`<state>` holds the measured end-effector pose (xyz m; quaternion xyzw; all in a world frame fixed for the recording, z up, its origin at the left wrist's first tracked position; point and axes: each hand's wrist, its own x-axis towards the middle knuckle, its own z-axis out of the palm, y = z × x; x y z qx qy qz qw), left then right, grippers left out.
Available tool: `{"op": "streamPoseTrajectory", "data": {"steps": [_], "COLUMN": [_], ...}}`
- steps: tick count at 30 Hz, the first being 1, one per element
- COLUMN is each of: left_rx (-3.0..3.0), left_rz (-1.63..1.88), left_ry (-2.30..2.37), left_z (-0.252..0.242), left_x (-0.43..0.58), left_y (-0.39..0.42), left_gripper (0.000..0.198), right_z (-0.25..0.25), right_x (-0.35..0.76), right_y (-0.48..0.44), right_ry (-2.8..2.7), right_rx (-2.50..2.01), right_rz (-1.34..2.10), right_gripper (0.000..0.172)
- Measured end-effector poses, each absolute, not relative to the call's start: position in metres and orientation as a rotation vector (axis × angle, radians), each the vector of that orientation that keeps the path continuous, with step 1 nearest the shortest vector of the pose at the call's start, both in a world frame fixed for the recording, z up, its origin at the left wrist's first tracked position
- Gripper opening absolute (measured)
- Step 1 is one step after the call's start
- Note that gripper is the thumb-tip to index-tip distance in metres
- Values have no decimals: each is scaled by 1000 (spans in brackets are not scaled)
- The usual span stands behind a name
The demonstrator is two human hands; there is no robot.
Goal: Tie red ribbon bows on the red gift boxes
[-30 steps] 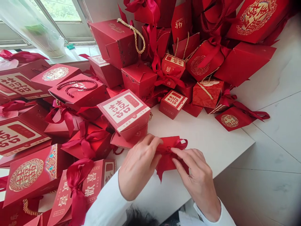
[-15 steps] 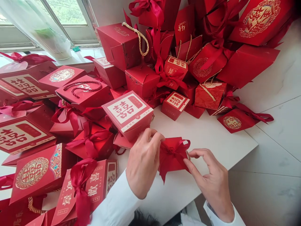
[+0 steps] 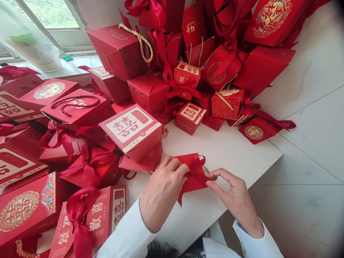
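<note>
Both hands work on a small flat red paper piece [image 3: 194, 175] with a red satin ribbon bow, lying at the table's edge. My left hand [image 3: 163, 188] grips its left side with thumb and fingers. My right hand [image 3: 231, 190] sits just to its right, thumb and forefinger curved together on a thin gold cord [image 3: 206, 170] that runs from under the bow. White sleeves cover both wrists. The bow's knot is partly hidden by the ribbon loops.
A large heap of red gift boxes and bags with gold cords and ribbons covers the white table [image 3: 231, 150], including a box with a white label [image 3: 131, 129] close to my left hand. The table's edge [image 3: 263, 172] drops to a tiled floor [image 3: 303, 211].
My right hand has moved off the bow, out to its right, and pinches the gold cord. The red piece has turned slightly. The whole view has shifted left.
</note>
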<state>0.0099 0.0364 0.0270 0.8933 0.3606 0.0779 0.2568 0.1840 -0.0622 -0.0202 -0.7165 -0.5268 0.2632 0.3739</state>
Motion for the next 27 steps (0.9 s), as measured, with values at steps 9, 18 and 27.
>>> {"op": "streamPoseTrajectory", "data": {"steps": [9, 18, 27], "left_rx": [2392, 2391, 2465], "left_rz": [326, 322, 68], "left_ry": [1029, 1034, 1170], "left_z": [14, 23, 37], "left_x": [17, 6, -19], "left_y": [37, 34, 40], "left_gripper": [12, 11, 19], "right_z": [-12, -7, -9], "right_x": [173, 178, 193], "right_y": [-64, -62, -31], "right_ry": [-1399, -1437, -1610], "right_rx": [-1924, -1899, -1653], "right_rz": [681, 713, 549], "right_gripper": [24, 22, 44]}}
